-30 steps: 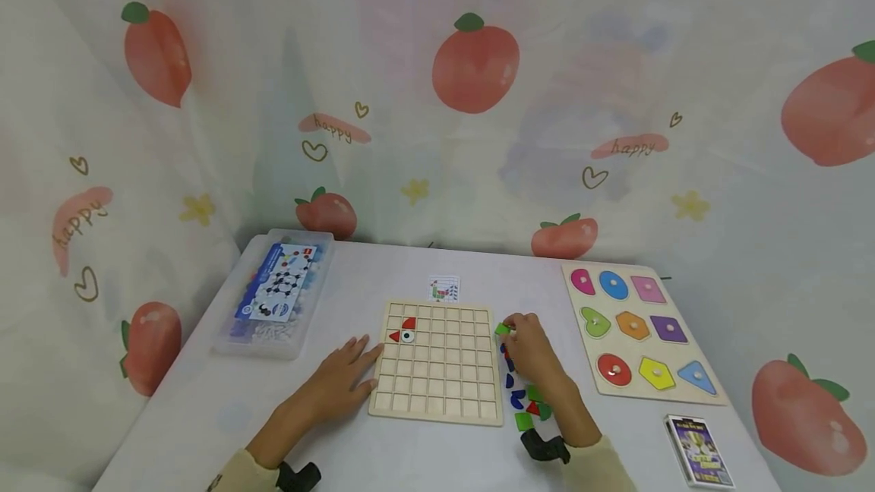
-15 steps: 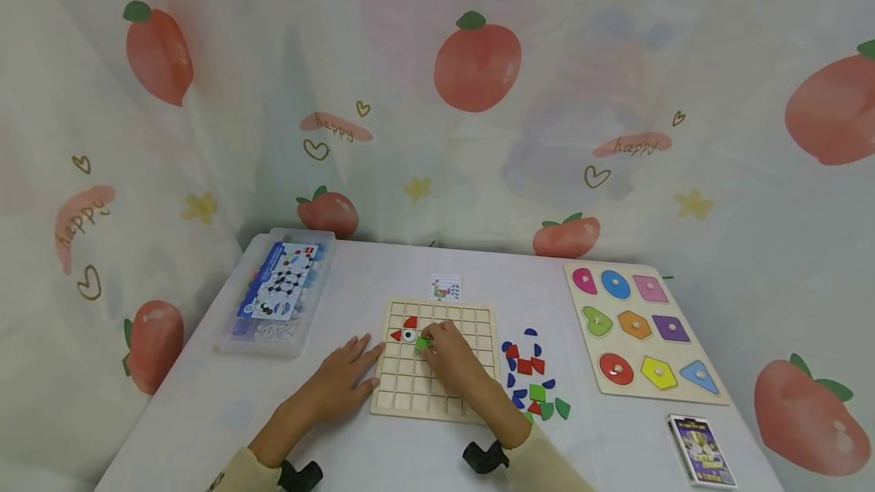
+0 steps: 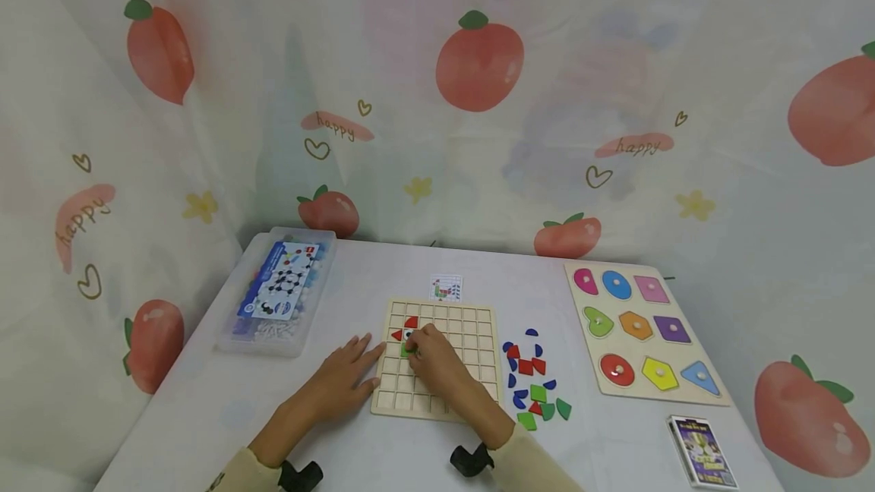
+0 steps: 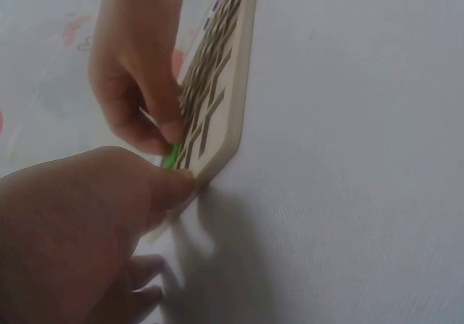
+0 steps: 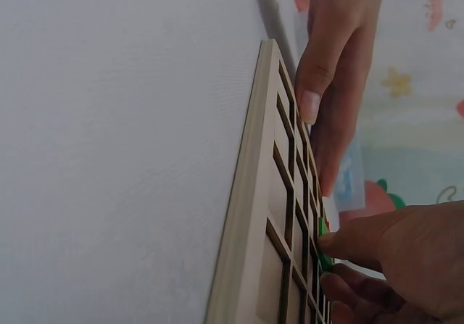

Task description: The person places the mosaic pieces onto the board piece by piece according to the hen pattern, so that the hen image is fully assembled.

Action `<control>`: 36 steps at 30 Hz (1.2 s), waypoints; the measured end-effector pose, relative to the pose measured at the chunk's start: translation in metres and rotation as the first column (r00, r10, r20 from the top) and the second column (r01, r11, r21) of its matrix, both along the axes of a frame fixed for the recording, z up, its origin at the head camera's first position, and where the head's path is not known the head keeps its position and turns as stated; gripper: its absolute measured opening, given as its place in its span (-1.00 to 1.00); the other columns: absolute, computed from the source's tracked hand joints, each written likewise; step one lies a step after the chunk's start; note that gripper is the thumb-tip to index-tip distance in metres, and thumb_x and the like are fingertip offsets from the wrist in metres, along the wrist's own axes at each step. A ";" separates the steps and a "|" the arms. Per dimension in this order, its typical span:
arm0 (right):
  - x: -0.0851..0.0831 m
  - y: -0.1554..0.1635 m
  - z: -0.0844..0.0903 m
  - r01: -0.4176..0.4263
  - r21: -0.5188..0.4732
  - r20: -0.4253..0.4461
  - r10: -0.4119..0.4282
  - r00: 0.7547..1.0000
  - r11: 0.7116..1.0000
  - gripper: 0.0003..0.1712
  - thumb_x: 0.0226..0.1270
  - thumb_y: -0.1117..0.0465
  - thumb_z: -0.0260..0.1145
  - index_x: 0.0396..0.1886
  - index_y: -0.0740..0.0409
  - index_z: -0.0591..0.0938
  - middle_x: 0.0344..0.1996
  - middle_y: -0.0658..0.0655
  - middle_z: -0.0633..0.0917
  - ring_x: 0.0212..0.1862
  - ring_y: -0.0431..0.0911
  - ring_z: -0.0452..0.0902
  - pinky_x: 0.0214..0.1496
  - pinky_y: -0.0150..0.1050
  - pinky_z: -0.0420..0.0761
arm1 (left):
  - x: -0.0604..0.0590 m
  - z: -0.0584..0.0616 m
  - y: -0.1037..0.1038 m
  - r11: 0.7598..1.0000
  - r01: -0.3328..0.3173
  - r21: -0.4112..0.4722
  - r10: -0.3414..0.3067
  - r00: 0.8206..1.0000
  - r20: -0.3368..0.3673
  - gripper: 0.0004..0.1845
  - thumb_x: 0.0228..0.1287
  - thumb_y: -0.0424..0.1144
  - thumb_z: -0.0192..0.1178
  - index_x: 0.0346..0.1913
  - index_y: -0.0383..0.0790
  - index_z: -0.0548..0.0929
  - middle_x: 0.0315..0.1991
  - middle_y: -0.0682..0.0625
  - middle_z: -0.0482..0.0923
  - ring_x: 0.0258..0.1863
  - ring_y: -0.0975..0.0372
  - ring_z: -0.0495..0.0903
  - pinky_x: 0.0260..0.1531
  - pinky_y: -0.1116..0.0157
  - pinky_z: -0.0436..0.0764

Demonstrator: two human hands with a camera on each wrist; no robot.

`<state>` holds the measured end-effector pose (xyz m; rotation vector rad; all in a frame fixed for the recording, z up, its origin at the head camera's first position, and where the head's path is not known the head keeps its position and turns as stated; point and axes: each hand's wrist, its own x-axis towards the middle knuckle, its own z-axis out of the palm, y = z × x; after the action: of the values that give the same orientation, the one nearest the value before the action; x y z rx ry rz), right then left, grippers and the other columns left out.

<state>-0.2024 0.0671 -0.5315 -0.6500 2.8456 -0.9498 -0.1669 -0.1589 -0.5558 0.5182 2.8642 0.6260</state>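
Right hand [image 3: 437,361] pinching a small green flat piece [image 3: 408,351] over the pale wooden grid board [image 3: 472,340] just below its red pieces, left hand [image 3: 342,378] flat with straight fingers against the board's left edge on the white tabletop [image 3: 383,272]

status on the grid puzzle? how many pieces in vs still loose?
Done: two red pieces and a white eye tile sit in the grid board, upper left. In hand: the right hand pinches a green piece just below them; the left hand rests flat at the board's left edge. Left: most cells are bare, and a pile of loose pieces lies beside the board.
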 end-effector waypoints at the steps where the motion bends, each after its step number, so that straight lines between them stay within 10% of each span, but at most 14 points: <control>1: 0.000 0.000 0.000 -0.005 0.007 -0.008 0.005 1.000 1.000 -0.90 0.47 0.37 0.36 -0.09 0.18 0.73 -0.14 0.04 0.60 -0.16 -0.18 0.49 -0.07 -0.28 0.64 | 0.000 0.000 0.000 1.000 -0.001 0.001 0.001 1.000 0.001 -0.32 0.58 0.04 0.16 0.65 0.00 0.31 0.68 -0.15 0.14 0.67 -0.15 0.07 0.58 -0.20 0.18; 10: 0.001 0.003 0.000 -0.010 0.079 -0.066 0.015 0.998 0.997 -0.89 0.47 0.29 0.41 -0.07 0.14 0.78 -0.12 0.02 0.64 -0.05 -0.12 0.56 0.06 -0.24 0.69 | 0.000 0.001 0.002 1.000 -0.001 0.004 0.001 1.000 0.012 -0.32 0.58 0.03 0.16 0.65 0.01 0.31 0.68 -0.15 0.14 0.68 -0.14 0.06 0.59 -0.20 0.16; 21: 0.014 0.053 0.013 0.055 0.080 0.066 -0.060 0.996 0.995 -0.79 0.48 0.20 0.42 0.05 0.07 0.76 -0.08 0.03 0.64 -0.09 -0.12 0.56 0.06 -0.15 0.73 | 0.002 0.003 0.004 1.000 -0.011 0.013 0.011 1.000 0.014 -0.33 0.57 0.02 0.18 0.64 -0.01 0.33 0.68 -0.16 0.14 0.68 -0.14 0.06 0.59 -0.19 0.16; 36: 0.042 0.187 0.031 0.276 0.256 0.248 -0.339 0.908 0.926 -0.66 0.25 0.21 0.59 -0.04 0.16 0.68 -0.15 0.17 0.60 -0.12 -0.03 0.55 0.00 0.00 0.79 | 0.003 0.005 0.004 1.000 -0.013 0.006 0.013 1.000 0.009 -0.32 0.57 0.00 0.18 0.64 -0.03 0.32 0.67 -0.18 0.14 0.67 -0.15 0.06 0.59 -0.19 0.16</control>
<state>-0.1606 0.2537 -0.5001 -0.0280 2.7708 -0.6816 -0.1642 -0.1549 -0.5510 0.4973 2.8601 0.6374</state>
